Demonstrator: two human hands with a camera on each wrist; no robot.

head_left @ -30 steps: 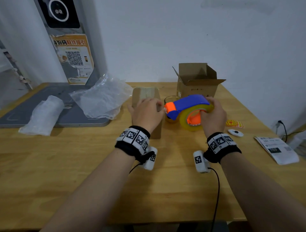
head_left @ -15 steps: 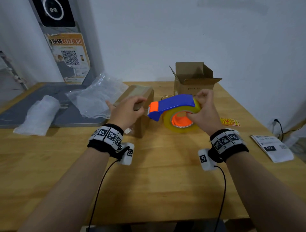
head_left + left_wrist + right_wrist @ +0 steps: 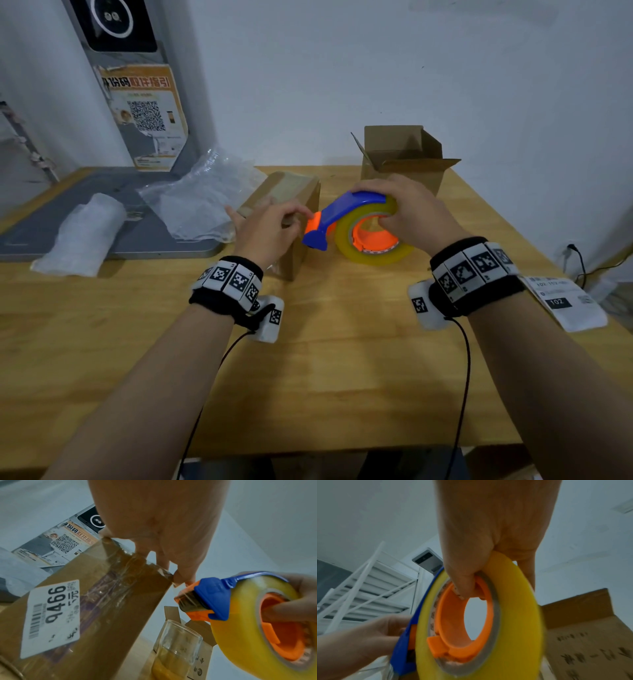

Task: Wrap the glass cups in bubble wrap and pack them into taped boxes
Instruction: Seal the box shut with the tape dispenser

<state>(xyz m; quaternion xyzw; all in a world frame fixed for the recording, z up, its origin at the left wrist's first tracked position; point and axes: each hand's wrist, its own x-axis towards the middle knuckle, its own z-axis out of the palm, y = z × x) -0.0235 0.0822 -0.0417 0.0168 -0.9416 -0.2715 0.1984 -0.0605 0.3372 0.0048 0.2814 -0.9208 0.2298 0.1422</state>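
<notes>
Left hand (image 3: 270, 233) pinches the light, stiff taped box (image 3: 291, 205) by its top edge; right hand (image 3: 411, 212) grips the tape dispenser (image 3: 356, 226) through its core.

Parcel pickup room — QR-code poster (image 3: 145, 116), labelled cartons (image 3: 82, 615), wooden packing table (image 3: 308, 377).

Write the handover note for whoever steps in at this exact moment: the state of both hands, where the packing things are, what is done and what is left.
Left hand: grips the top corner of the closed box, which stands tilted on the table.
Right hand: holds the tape dispenser by its roll, cutter end at that corner.
Done: clear tape already lies over the closed box's top seam.
Elsewhere: a bare glass cup stands behind it; the open box waits at the table's back; loose bubble wrap and a wrapped bundle lie to the left.
Left: finish taping, wrap the cup, pack and tape the open box.
</notes>
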